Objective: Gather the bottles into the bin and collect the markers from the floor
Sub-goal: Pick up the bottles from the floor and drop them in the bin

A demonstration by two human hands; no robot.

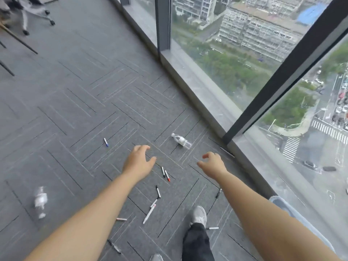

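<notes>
A person stands on a grey carpeted floor (75, 91) beside a tall window (235, 59), both arms stretched forward and down. The left hand (138, 160) and right hand (212, 162) are empty, fingers loosely spread and half-curled, probably readying a pickup. A clear bottle (181, 141) lies just beyond them; a second bottle (40, 201), blurred, lies far left. Loose markers (158, 192) are scattered near the feet — no bin in view.

Reaches forward and down with the bare left forearm (88, 219) and right forearm (254, 210), held apart. Holds the left hand (138, 160) palm down, fingers loosely curled, thumb spread, gripping nothing. Carries the right hand (213, 163) the same way, empty.
</notes>
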